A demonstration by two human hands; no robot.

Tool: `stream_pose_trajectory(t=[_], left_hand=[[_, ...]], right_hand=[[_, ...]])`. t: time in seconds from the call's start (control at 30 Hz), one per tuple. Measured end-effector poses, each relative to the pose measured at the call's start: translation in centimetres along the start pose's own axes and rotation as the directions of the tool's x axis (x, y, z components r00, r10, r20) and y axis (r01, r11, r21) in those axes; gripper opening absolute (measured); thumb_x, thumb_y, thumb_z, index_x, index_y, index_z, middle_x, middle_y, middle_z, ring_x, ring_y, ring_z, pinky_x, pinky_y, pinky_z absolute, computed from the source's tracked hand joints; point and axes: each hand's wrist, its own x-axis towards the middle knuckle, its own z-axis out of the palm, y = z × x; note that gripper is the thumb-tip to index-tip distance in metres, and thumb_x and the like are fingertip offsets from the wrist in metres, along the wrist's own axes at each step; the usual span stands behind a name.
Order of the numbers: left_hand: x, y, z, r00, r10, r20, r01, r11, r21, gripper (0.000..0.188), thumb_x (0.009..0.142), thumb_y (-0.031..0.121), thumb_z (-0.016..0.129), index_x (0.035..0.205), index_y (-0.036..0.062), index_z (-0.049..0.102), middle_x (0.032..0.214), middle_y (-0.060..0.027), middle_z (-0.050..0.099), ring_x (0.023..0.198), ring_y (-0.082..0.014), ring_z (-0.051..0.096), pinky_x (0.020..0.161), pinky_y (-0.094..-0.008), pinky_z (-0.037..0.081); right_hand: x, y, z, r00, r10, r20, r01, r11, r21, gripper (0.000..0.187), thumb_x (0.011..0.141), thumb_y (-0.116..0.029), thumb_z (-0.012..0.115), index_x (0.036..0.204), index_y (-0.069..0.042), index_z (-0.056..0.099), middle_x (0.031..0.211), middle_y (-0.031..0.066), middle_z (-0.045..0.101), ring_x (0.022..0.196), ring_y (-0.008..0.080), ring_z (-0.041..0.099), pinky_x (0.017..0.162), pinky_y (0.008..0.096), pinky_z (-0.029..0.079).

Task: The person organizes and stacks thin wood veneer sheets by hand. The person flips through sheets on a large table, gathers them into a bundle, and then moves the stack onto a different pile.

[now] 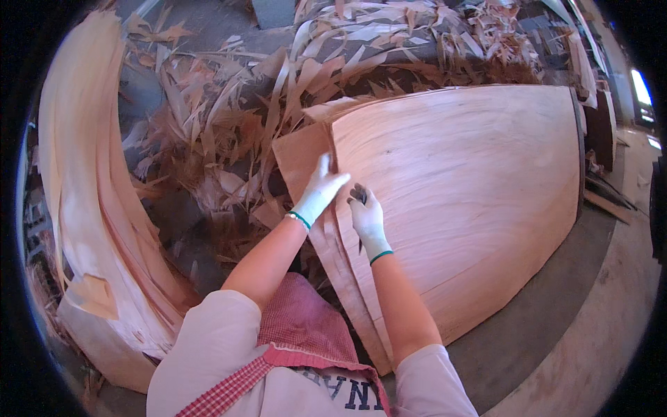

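A large stack of thin wood veneer sheets (472,187) lies in front of me, pale on top, with its left edge running under my hands. Along that edge, a darker brown sheet (303,156) sticks out to the left. My left hand (321,191), in a white glove, is over the stack's left edge with thumb and fingers apart and nothing in them. Close to its right, my gloved right hand (368,219) is closed around a slim dark tool (360,195). The tool shows above and below the fist; its exact kind is unclear.
Torn veneer strips (222,132) are heaped on the floor beyond and left of the stack. A tall bundle of long veneer sheets (90,160) stands curved at the far left. A flat wood strip (606,206) lies right of the stack.
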Motion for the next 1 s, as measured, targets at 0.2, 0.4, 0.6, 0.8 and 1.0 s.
stream_pose_trajectory(t=[0.2,0.4,0.6,0.8,1.0], left_hand=[[0.2,1.5,1.7,0.924,0.334,-0.187,-0.187,0.82,0.541,0.043,0.085,0.029,0.06,0.115,-0.0006,0.051,0.106,-0.0256,0.059,0.092,-0.0426,0.058,0.076,-0.0452,0.048],[-6.7,3.8,4.8,0.712,0.575,0.403,-0.629,0.266,0.73,0.023,0.074,0.013,0.06,0.096,0.0122,0.054,0.074,-0.0104,0.05,0.063,-0.0299,0.057,0.053,-0.0422,0.048],[-13.1,4.2,9.0,0.832,0.307,0.463,-0.555,0.441,0.705,0.009,0.075,0.014,0.062,0.08,0.0081,0.058,0.081,-0.0113,0.058,0.068,-0.0307,0.061,0.059,-0.0417,0.051],[-22.3,4.1,3.0,0.485,0.307,0.819,-0.873,0.123,0.471,0.049,0.078,0.016,0.058,0.125,0.0079,0.048,0.129,-0.0173,0.047,0.12,-0.0338,0.046,0.1,-0.0432,0.039],[-22.8,5.2,-9.9,0.78,0.118,0.615,-0.623,0.238,0.745,0.049,0.078,0.017,0.059,0.124,0.0024,0.048,0.12,-0.021,0.053,0.111,-0.0362,0.052,0.096,-0.0432,0.042]], right_hand=[[0.5,-6.9,-4.5,0.975,0.179,-0.131,-0.182,0.983,-0.016,0.036,0.087,-0.022,0.059,0.114,0.001,0.058,0.087,0.009,0.062,0.063,0.0115,0.055,0.045,0.0267,0.043],[1.9,-10.2,-7.7,0.983,0.183,0.0,-0.157,0.842,0.516,0.057,0.082,-0.051,0.064,0.103,0.003,0.064,0.087,0.0105,0.065,0.061,0.016,0.057,0.051,0.0277,0.043],[-2.5,-2.7,-11.8,0.892,-0.005,-0.452,0.013,1.0,0.015,0.035,0.069,-0.016,0.065,0.093,0.009,0.061,0.085,0.0166,0.066,0.073,0.0203,0.062,0.069,0.034,0.049],[-13.4,4.2,-16.9,0.852,-0.007,-0.524,0.168,0.951,0.261,0.029,0.077,-0.007,0.061,0.105,0.003,0.06,0.095,0.0077,0.063,0.083,0.0171,0.058,0.075,0.0299,0.048],[-20.9,18.4,-23.4,0.639,0.22,-0.737,-0.283,0.958,0.04,0.046,0.071,-0.025,0.074,0.104,0.003,0.058,0.102,0.019,0.065,0.091,0.0314,0.063,0.081,0.0393,0.049]])
